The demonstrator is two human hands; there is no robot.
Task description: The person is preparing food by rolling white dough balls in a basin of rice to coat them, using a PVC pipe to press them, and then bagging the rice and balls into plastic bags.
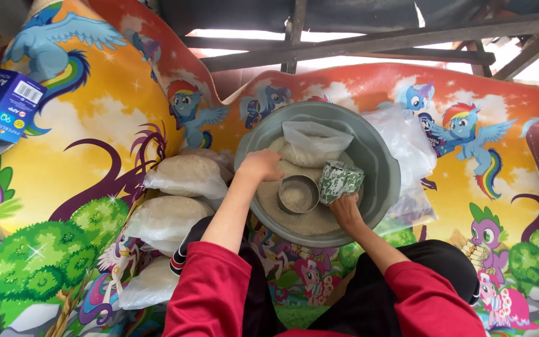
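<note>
**Scooping rice into a bag, cup mid-tilt**

Here we are over the grey basin (382, 163), heaped with rice. The right hand (345, 208) has its fingers wrapped round a green patterned cup (339, 181), tipped on its side, mouth turned toward the left fingers. Just beside those right fingers, on the rice, sits a small round metal tin (298, 194) with grains inside. The left hand (260, 165) is curled shut on the edge of a clear plastic bag (313, 142), which lies just beyond its fingertips and already holds some rice. Filled bags (179, 196) are stacked well off to the outer side of the left fingers, on the cartoon-print mat (70, 187).

By my read, this is the filling step. The next move calls for the bag's mouth held open and the cup brought over it cleanly, or grains spill back.
</note>
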